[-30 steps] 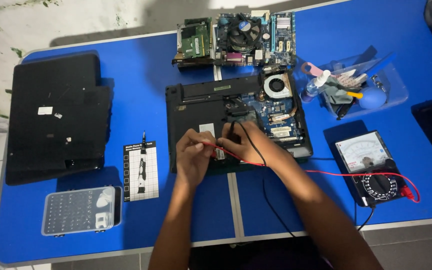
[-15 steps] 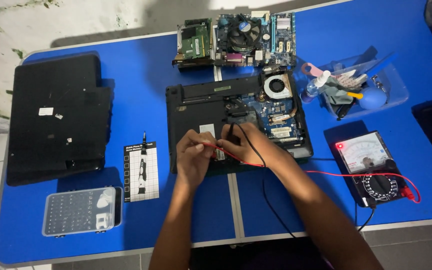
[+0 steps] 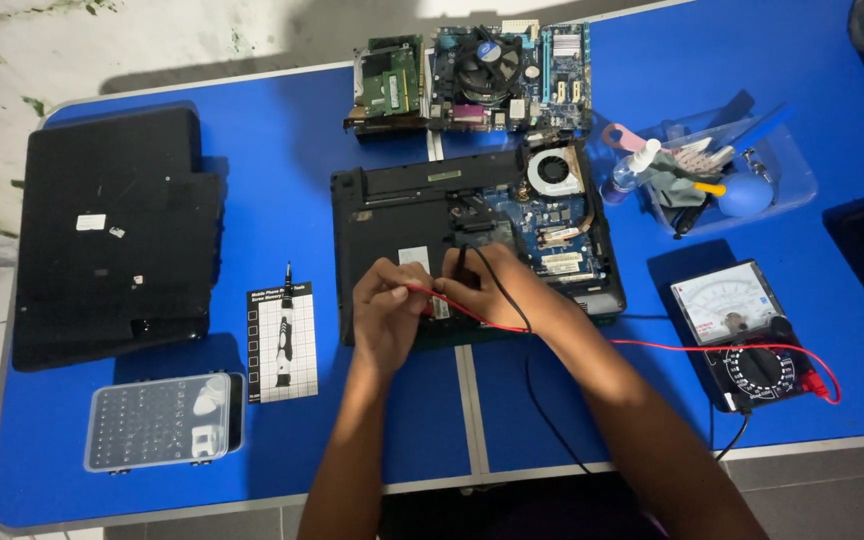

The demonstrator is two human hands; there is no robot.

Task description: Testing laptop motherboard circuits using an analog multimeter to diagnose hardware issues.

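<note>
We grip red probe lead (image 3: 422, 293) in left hand (image 3: 384, 312), fingers pinched on it; right hand (image 3: 497, 290) pinches black probe (image 3: 462, 262), tip down onto opened laptop base (image 3: 392, 215) near table (image 3: 252, 180) centre. Probes light, stiff, thin, slippery; we judge best held like pen, low on shaft. Exposed board (image 3: 552, 225) fragile. Black probe stands near upright; red lead's long axis runs left-right toward multimeter (image 3: 747, 335) at right edge.
</note>
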